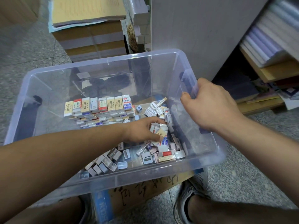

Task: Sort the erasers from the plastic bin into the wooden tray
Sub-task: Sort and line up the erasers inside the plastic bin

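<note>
A clear plastic bin [103, 65] fills the middle of the head view. Inside it, boxed erasers stand in neat stacked rows [98, 109] at the back left, and a loose heap of erasers and small sharpeners [160, 151] lies at the right and front. My left hand [142, 130] reaches into the heap, and its fingers pinch a cream-labelled eraser [161, 132]. My right hand [210, 104] grips the bin's right rim, thumb inside the wall. No wooden tray is in view.
The bin rests on a cardboard box [145, 189] with handwriting, between my legs and shoes. Stacked paper reams [90, 38] stand behind the bin. A grey cabinet wall [194, 29] and shelves of notebooks [267, 46] lie to the right. The floor is speckled stone.
</note>
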The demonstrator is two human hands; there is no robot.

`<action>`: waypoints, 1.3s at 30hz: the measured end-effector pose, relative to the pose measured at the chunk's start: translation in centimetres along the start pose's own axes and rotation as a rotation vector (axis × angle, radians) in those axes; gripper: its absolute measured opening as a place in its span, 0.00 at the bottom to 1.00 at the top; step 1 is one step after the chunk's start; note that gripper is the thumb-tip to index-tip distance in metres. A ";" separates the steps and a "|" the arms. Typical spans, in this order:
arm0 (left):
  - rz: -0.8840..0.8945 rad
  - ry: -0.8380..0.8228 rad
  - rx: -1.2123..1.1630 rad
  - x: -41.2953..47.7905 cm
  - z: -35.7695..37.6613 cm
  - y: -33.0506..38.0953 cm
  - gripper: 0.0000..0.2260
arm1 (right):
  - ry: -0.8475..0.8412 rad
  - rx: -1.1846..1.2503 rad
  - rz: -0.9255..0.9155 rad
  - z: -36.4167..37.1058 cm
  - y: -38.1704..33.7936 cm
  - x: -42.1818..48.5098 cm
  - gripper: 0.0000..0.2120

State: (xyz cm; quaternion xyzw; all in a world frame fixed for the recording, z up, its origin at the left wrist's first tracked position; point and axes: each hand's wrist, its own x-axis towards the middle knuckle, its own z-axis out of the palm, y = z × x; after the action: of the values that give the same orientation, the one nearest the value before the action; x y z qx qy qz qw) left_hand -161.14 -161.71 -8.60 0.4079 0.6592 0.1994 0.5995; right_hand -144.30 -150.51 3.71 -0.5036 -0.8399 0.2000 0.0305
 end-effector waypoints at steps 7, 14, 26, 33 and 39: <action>-0.010 0.107 -0.159 -3.3 -2.5 1.1 0.23 | 0.008 -0.026 0.020 0.0 0.1 -0.1 0.16; 0.067 0.182 -0.399 -10.0 -3.5 3.5 0.20 | -0.002 -0.083 0.025 -0.2 0.0 -0.4 0.18; 0.197 0.421 -0.763 -22.3 -3.4 3.5 0.19 | 0.153 0.088 -0.201 -2.0 -6.1 -4.3 0.16; 0.269 0.492 -0.851 -23.2 -3.0 2.3 0.17 | -0.359 0.816 -0.310 2.1 -13.5 -8.1 0.09; 0.230 0.484 -0.807 -22.9 -3.9 0.8 0.22 | -0.478 0.852 -0.260 3.2 -14.3 -6.6 0.02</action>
State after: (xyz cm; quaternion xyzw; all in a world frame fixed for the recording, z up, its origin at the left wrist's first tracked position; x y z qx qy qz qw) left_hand -165.83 -178.15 7.16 0.1551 0.6003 0.5933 0.5134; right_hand -153.82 -163.06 6.98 -0.2775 -0.7229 0.6294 0.0648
